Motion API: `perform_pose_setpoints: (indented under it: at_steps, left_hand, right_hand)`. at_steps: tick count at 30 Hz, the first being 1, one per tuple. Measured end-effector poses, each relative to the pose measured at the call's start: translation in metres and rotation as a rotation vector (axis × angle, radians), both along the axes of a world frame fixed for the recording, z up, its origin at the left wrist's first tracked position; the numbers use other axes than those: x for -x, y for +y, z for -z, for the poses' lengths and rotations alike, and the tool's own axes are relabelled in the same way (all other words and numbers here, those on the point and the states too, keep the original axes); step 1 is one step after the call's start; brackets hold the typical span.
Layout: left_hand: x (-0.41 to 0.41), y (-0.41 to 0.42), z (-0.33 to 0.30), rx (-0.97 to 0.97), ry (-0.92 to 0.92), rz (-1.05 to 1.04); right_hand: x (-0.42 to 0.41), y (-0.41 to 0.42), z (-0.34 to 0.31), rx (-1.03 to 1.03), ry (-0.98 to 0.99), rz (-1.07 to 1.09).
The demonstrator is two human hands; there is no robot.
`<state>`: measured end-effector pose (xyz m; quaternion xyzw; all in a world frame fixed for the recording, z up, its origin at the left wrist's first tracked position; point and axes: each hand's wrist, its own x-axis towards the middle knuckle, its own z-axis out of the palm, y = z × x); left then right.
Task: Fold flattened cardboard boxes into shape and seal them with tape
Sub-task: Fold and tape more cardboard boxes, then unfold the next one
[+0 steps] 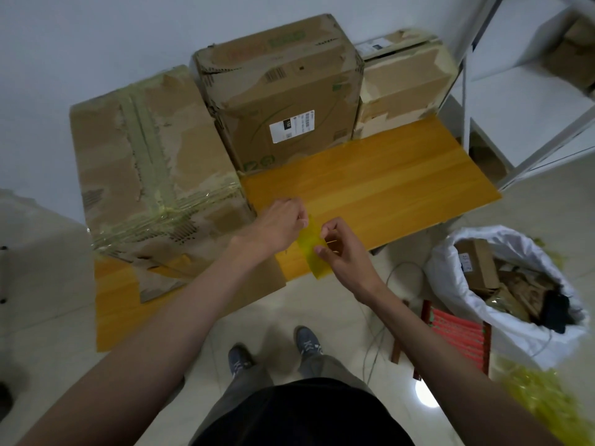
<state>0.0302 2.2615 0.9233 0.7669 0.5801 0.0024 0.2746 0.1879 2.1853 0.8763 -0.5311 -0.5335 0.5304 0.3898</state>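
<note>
Two hands met just above the near edge of the worktop (370,188), sharing one strip of yellowish tape (313,249). The left hand (283,225) had its fingers curled in on the strip's upper end, and the right hand (341,249) pinched its side between thumb and fingertips, so neither was empty; the strip hung down between them, its lower end free.

Such tape would likely be feather-light, limp and sticky on one face, prone to folding onto itself or clinging to skin. I judged it best held by its two ends and kept taut, with fingers off the adhesive side as far as possible.

Just left of the hands stood a taped cardboard box (154,175), criss-crossed with shiny bands, resting on the worktop with a loose flap (257,278) of board jutting out beneath the left forearm. Behind it sat a second box (283,91) bearing a white label, and a third box (402,85) further right against the wall. On the floor to the right stood a white sack (502,297) of cardboard scraps.
</note>
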Motion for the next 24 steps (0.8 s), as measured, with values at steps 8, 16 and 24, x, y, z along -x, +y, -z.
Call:
perform_pose_setpoints:
  at_steps: [8,16,24]
  left_hand:
    - [-0.003,0.005,0.022,-0.060,0.055,0.027]
    - [0.024,-0.019,0.050,-0.118,0.069,-0.088]
    - [0.052,-0.039,0.064,-0.129,0.084,-0.180]
  right_hand:
    - [-0.018,0.026,0.026,0.093,-0.067,0.075]
    - [-0.026,0.091,0.091,-0.052,-0.604,-0.072]
    - [-0.017,0.103,0.138,0.007,-0.997,-0.189]
